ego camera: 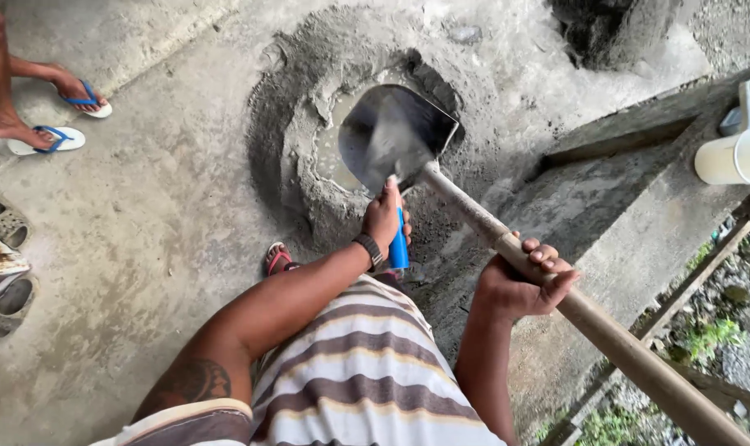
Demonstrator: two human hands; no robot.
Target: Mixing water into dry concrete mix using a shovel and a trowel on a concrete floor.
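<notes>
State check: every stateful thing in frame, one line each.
Metal shovel blade: smeared with grey mix, over the mound's crater.
Grey cement mound: hollowed, wet puddle in the middle.
Left hand: gripping a blue-handled tool against the blade.
Right hand: closed on the wooden shovel shaft.
White plastic jug: upright on the ledge.

Metal, wood, plastic, wet cement

Shovel blade [397, 132]: dull grey metal w/ cement smears; shaft [589, 318] smooth brown wood. Blue tool handle [399, 246] glossy plastic. Cement ring [309, 107] rough, gritty, wet centre. Concrete floor [144, 239] matt, patchy. White jug [734, 155] smooth plastic.
</notes>
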